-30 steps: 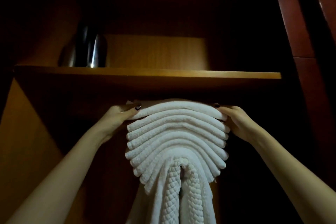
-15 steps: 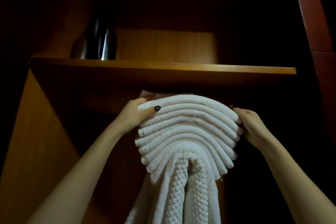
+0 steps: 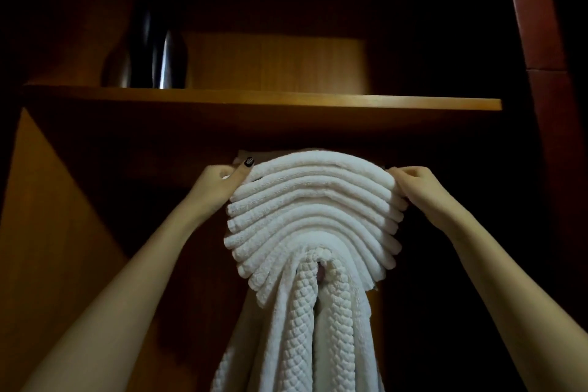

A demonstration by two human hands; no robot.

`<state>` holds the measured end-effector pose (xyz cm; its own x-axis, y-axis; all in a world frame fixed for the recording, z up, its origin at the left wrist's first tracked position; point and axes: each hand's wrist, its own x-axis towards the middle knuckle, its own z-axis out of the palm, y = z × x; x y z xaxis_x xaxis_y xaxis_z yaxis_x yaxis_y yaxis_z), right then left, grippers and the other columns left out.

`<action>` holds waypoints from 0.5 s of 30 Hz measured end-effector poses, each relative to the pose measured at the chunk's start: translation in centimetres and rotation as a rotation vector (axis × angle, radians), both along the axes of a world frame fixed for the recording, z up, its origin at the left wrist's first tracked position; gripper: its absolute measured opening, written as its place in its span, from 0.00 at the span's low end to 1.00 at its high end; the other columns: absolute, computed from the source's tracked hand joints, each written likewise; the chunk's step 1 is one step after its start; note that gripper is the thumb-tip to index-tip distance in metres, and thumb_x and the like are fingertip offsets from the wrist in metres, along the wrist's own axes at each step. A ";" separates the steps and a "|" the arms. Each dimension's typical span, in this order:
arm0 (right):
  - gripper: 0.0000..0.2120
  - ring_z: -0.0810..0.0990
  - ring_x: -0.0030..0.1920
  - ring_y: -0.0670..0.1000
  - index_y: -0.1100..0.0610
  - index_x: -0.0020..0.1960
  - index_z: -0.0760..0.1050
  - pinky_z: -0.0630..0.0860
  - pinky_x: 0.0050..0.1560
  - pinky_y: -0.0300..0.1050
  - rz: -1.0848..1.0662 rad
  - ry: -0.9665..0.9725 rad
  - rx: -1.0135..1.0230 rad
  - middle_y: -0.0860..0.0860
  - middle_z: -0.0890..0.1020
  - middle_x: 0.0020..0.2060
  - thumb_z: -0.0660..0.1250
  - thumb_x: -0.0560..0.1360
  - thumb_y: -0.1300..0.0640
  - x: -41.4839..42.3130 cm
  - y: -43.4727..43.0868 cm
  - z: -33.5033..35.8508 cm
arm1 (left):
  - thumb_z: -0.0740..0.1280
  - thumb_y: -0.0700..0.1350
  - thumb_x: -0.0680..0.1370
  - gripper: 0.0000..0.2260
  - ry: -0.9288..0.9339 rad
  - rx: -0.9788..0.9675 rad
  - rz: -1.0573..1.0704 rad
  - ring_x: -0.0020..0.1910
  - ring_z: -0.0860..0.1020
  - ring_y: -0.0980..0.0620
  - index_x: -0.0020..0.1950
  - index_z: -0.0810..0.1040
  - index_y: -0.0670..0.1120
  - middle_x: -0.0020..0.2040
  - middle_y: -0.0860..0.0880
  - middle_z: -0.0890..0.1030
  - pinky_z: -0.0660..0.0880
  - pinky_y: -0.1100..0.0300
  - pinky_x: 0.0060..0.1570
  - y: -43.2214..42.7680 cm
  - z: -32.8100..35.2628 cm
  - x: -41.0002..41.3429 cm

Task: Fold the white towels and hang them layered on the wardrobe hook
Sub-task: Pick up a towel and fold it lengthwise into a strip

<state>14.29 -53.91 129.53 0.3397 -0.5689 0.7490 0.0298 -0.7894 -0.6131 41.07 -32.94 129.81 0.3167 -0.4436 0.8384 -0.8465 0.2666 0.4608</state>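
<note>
Towels (image 3: 313, 210), white and stacked in arched layers, hang just under the wardrobe shelf (image 3: 261, 102) while we pinch the top layer's ends with our left hand (image 3: 219, 183) and right hand (image 3: 420, 183), fingers curled

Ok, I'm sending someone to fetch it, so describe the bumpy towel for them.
Under the wooden shelf, white towels hang in stacked arches. The bumpy towel falls straight down from the centre of the arches. It alone has a raised diamond weave; the towels arched over it are plain and fluffy.
</note>
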 end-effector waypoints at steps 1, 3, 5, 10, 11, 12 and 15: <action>0.22 0.65 0.30 0.52 0.58 0.31 0.65 0.62 0.33 0.45 -0.085 0.061 -0.060 0.53 0.67 0.27 0.59 0.82 0.50 -0.1 0.4 0.4 | 0.59 0.67 0.71 0.25 -0.015 0.001 0.039 0.26 0.65 0.56 0.29 0.68 0.46 0.27 0.51 0.68 0.62 0.60 0.29 0.0 0.0 0.2; 0.28 0.70 0.30 0.53 0.59 0.28 0.68 0.66 0.36 0.45 -0.202 0.142 -0.202 0.54 0.72 0.28 0.56 0.83 0.47 -0.4 1.2 1.3 | 0.57 0.69 0.73 0.27 -0.078 0.030 0.149 0.28 0.66 0.53 0.28 0.67 0.46 0.27 0.49 0.68 0.62 0.57 0.33 0.1 0.3 0.7; 0.28 0.79 0.50 0.57 0.60 0.37 0.81 0.73 0.54 0.49 -0.263 0.202 -0.375 0.59 0.81 0.48 0.54 0.83 0.45 -0.1 2.1 1.7 | 0.56 0.71 0.74 0.31 -0.153 0.065 0.235 0.26 0.67 0.54 0.26 0.70 0.47 0.25 0.52 0.70 0.64 0.57 0.34 0.5 0.8 0.8; 0.30 0.78 0.56 0.53 0.41 0.68 0.69 0.75 0.58 0.52 -0.129 0.442 -0.586 0.51 0.80 0.56 0.48 0.73 0.29 2.1 4.4 2.3 | 0.53 0.75 0.68 0.31 -0.093 0.199 0.269 0.29 0.76 0.56 0.29 0.77 0.50 0.29 0.53 0.78 0.68 0.61 0.32 -0.3 3.8 0.1; 0.28 0.79 0.53 0.52 0.39 0.64 0.69 0.76 0.55 0.54 -0.145 0.472 -0.592 0.50 0.81 0.52 0.47 0.72 0.27 2.6 4.3 2.6 | 0.54 0.73 0.73 0.30 -0.081 0.293 0.333 0.37 0.78 0.54 0.38 0.82 0.50 0.40 0.50 0.83 0.69 0.61 0.37 -0.9 4.4 0.4; 0.26 0.79 0.50 0.51 0.39 0.59 0.71 0.77 0.53 0.54 -0.150 0.480 -0.586 0.48 0.81 0.49 0.47 0.71 0.26 2.9 4.1 2.9 | 0.55 0.66 0.79 0.25 -0.065 0.401 0.388 0.44 0.78 0.54 0.50 0.82 0.48 0.52 0.48 0.82 0.68 0.61 0.42 -1.6 4.7 0.2; 0.23 0.79 0.44 0.46 0.39 0.48 0.71 0.78 0.49 0.53 -0.134 0.444 -0.571 0.43 0.81 0.42 0.48 0.71 0.25 3.3 3.3 3.0 | 0.56 0.48 0.84 0.12 0.082 0.615 0.266 0.40 0.73 0.58 0.47 0.78 0.49 0.64 0.41 0.78 0.68 0.64 0.41 -3.4 4.5 1.0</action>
<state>17.55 -50.66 132.55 0.6347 -0.1888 0.7493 -0.2445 -0.9689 -0.0371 42.08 -36.31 134.31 0.5329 -0.7306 0.4269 -0.8030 -0.2777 0.5273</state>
